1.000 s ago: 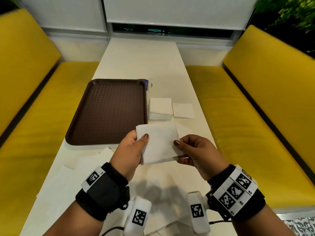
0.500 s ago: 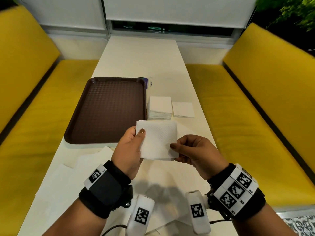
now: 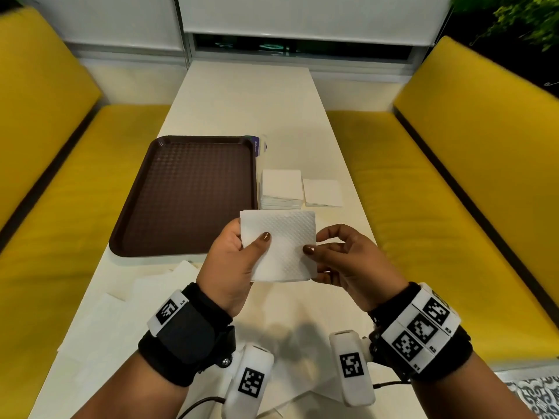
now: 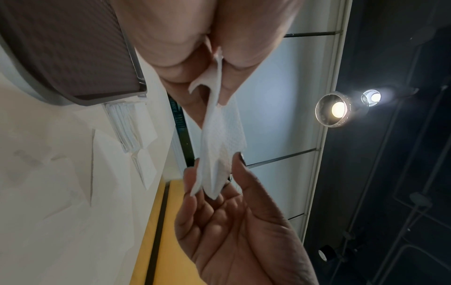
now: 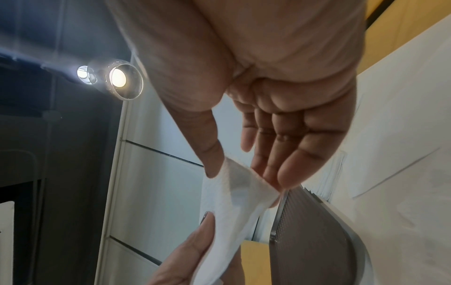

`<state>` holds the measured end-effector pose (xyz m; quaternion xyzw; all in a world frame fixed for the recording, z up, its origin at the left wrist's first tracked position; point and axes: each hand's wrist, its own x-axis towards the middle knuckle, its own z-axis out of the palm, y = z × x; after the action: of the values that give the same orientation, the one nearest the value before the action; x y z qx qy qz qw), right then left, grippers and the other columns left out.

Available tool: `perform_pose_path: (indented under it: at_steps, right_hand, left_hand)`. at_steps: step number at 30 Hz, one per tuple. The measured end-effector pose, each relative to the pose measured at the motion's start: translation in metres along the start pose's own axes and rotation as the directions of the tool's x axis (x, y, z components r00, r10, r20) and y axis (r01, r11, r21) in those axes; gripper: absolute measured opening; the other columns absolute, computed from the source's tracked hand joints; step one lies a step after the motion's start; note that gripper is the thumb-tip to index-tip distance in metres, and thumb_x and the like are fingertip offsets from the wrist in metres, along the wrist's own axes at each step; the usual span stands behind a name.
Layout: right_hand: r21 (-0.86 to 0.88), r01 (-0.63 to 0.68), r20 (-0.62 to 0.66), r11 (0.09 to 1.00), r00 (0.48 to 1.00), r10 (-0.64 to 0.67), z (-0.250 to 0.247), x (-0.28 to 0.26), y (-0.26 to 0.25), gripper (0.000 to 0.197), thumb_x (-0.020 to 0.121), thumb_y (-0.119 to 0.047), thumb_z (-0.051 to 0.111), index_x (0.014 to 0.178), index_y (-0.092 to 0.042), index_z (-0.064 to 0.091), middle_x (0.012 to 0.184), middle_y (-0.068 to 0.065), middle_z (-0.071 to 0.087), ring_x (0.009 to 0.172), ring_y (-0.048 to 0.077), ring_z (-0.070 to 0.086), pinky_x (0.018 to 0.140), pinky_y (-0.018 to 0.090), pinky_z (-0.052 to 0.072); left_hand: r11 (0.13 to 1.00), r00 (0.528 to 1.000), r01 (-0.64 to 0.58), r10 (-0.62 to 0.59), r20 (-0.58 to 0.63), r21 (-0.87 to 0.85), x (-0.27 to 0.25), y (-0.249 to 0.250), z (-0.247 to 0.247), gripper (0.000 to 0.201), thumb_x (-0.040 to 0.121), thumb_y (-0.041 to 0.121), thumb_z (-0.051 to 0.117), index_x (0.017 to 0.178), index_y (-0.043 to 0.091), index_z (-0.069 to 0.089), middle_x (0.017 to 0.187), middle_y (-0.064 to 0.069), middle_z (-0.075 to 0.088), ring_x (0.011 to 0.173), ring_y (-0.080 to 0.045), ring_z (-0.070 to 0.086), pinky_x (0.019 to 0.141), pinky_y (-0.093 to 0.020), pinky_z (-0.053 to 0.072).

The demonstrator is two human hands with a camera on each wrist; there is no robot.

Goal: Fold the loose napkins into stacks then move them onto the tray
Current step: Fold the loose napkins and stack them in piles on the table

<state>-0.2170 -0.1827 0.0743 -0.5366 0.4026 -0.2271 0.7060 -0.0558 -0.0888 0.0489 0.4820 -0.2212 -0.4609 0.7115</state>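
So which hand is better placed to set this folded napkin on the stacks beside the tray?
Probably the right hand: the stacks lie right of the tray, on its side. Both hands pinch the napkin; the left hand would reach across.

Both forearms reach forward side by side, each strapped with a black wrist band. The left hand (image 3: 233,261) is raised, thumb on top, pinching the left edge of a folded napkin (image 3: 281,244). The right hand (image 3: 348,261) pinches the napkin's right edge between thumb and fingers (image 5: 273,169), palm turned inward.
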Motion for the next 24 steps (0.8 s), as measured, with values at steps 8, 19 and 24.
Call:
perform_pose_path:
  at_steps: [8, 19, 24]
  right_hand:
    - [0.023, 0.107, 0.007, 0.994, 0.994, -0.107, -0.003, 0.002, 0.002, 0.027, 0.078, 0.003, 0.074, 0.1, -0.005, 0.06, 0.072, 0.013, 0.067, 0.076, 0.026, 0.067, 0.072, 0.039, 0.059]
    - [-0.04, 0.124, -0.001, 0.991, 0.992, -0.125, -0.003, 0.013, -0.013, 0.033, 0.073, -0.034, 0.073, 0.094, -0.008, 0.07, 0.085, 0.002, 0.07, 0.082, 0.018, 0.064, 0.068, 0.031, 0.054]
    - [-0.065, 0.156, -0.041, 0.986, 0.987, -0.158, -0.001, 0.012, -0.009, 0.006, 0.087, -0.017, 0.07, 0.085, -0.011, 0.071, 0.083, 0.004, 0.07, 0.083, 0.02, 0.062, 0.075, 0.039, 0.052]
  left_hand:
    - [0.984, 0.99, 0.094, -0.109, 0.094, 0.15, 0.005, -0.001, -0.01, 0.056, 0.076, 0.019, 0.077, 0.126, 0.007, 0.055, 0.12, -0.011, 0.069, 0.113, -0.031, 0.064, 0.089, -0.044, 0.055]
    - [0.94, 0.972, -0.018, -0.063, 0.228, 0.34, -0.002, -0.001, -0.005, 0.053, 0.076, 0.017, 0.077, 0.124, 0.011, 0.056, 0.118, -0.004, 0.07, 0.111, -0.021, 0.066, 0.097, -0.044, 0.052]
    - [0.929, 0.967, -0.047, -0.051, 0.251, 0.366, -0.004, 0.002, -0.006, 0.051, 0.078, 0.014, 0.078, 0.124, 0.01, 0.056, 0.117, -0.004, 0.07, 0.11, -0.021, 0.067, 0.092, -0.036, 0.055]
